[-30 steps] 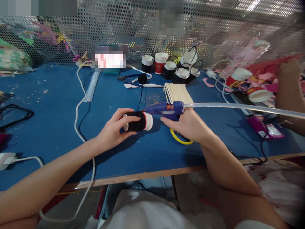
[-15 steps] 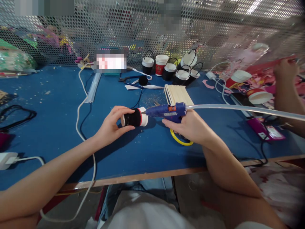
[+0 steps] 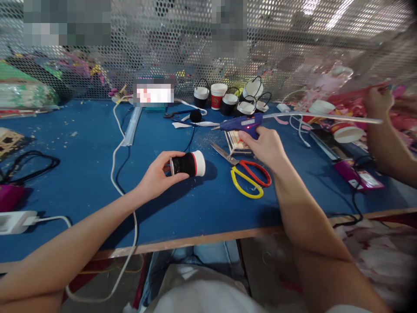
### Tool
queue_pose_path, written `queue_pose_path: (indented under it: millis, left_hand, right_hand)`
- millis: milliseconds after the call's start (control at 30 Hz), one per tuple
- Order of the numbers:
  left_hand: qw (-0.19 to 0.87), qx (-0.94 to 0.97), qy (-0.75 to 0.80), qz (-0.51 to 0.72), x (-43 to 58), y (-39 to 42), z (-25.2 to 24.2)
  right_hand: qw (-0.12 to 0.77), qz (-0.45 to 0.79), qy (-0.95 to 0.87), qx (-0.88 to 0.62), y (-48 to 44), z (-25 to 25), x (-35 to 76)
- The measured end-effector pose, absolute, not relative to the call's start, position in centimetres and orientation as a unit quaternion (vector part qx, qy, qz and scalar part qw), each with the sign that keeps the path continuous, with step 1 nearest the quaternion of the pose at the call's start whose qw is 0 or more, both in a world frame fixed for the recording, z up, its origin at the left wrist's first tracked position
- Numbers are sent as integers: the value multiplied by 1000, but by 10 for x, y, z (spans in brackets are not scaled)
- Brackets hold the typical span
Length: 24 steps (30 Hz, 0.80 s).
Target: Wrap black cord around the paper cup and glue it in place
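My left hand (image 3: 166, 171) is closed around a paper cup (image 3: 189, 164), tipped on its side with its white rim to the right. Black material wraps the cup's body, and a thin red band shows beside the rim. In my right hand (image 3: 265, 145) is a blue glue gun (image 3: 241, 123), its nozzle pointing left, apart from the cup. A long clear glue stick (image 3: 319, 116) runs out of its back. Below the gun lie scissors (image 3: 233, 161) with one red and one yellow handle. A small rack of pale wooden sticks (image 3: 236, 142) sits behind them, partly covered by the gun.
Several black-wrapped cups (image 3: 230, 104) with looped handles stand at the back by the perforated metal screen (image 3: 182, 43). A white cable (image 3: 114, 174) crosses the left side. Pliers (image 3: 177, 112) lie behind. At right, another person's hand (image 3: 379, 102) is over pink material.
My right hand has lifted the glue gun away from the cup, up and back, uncovering the scissors. The cup stays in my left hand, slightly further right in the picture.
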<state>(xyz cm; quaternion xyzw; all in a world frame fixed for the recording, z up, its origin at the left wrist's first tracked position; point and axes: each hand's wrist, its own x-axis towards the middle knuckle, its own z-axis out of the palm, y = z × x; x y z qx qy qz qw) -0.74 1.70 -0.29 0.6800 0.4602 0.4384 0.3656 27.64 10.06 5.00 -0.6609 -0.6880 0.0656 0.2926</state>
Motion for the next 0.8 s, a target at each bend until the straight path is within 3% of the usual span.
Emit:
queue_pose_path:
  millis: [367, 567, 633, 800]
  left_hand:
    - [255, 757, 426, 425, -7, 16, -5]
    - [170, 802, 396, 414, -7, 13, 1]
    - [138, 820, 384, 402, -7, 11, 3]
    - [87, 866, 336, 360, -5, 9, 3]
  right_hand:
    - [174, -32, -655, -735, 126, 36, 273]
    - [277, -99, -701, -649, 104, 45, 253]
    - [282, 7, -778, -561, 92, 52, 238]
    - [198, 359, -817, -405, 71, 54, 199]
